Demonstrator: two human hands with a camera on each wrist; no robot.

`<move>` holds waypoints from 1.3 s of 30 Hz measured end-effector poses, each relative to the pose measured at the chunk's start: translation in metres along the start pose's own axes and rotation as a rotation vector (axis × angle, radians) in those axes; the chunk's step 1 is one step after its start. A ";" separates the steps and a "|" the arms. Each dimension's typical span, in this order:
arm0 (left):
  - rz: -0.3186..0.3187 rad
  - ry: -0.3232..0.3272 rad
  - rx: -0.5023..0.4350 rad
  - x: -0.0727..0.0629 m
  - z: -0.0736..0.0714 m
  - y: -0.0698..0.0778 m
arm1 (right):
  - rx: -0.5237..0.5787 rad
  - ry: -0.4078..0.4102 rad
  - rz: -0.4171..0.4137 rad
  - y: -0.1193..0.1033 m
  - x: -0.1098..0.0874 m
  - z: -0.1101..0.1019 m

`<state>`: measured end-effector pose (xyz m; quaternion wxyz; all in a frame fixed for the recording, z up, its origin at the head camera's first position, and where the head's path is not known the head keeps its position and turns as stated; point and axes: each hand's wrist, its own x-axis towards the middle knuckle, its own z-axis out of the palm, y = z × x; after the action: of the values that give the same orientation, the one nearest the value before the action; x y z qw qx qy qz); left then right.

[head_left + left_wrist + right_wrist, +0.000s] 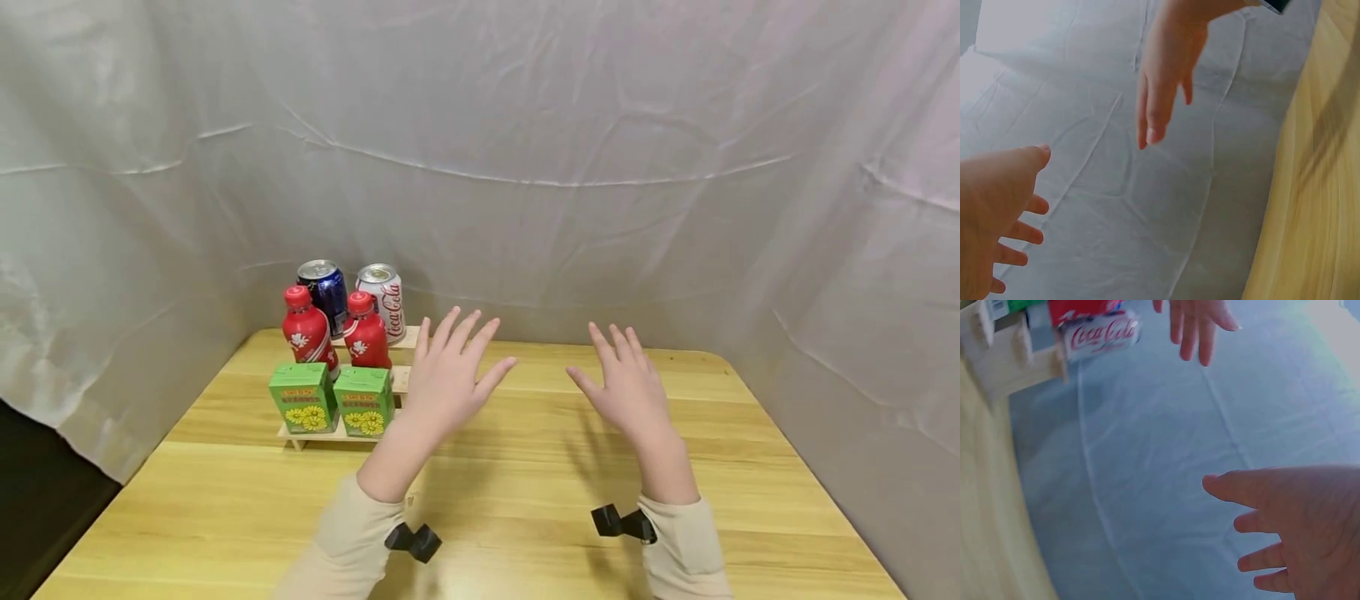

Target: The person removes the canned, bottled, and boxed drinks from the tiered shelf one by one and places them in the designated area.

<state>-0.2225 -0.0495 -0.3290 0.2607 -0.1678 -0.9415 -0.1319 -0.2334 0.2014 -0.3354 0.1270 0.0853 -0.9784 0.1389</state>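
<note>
My left hand (448, 383) hovers above the table with its fingers spread and straight, holding nothing. To its left stands a stepped wooden rack (402, 379) that bears the drinks. Two green drink cartons with yellow flowers, a left one (303, 400) and a right one (364, 403), fill the front step. Behind them are two red bottles (308, 330) (367, 335). On the top step are a dark blue can (325, 289) and a white Coca-Cola can (390, 302). My right hand (628, 387), also spread and holding nothing, hovers on the right, apart from everything.
The wooden table (525, 517) reaches back to a grey cloth (525, 233) that hangs behind and on both sides. Each wrist carries a small black camera mount, one on the left (413, 542) and one on the right (624, 523).
</note>
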 end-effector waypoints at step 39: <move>0.069 0.416 0.155 -0.117 -0.071 -0.173 | -0.021 0.250 -0.481 -0.103 0.017 0.005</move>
<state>-0.1628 -0.2599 -0.3607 0.4658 -0.1486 -0.8685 -0.0821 -0.2300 0.0999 -0.3100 0.2772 0.2961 -0.9081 0.1042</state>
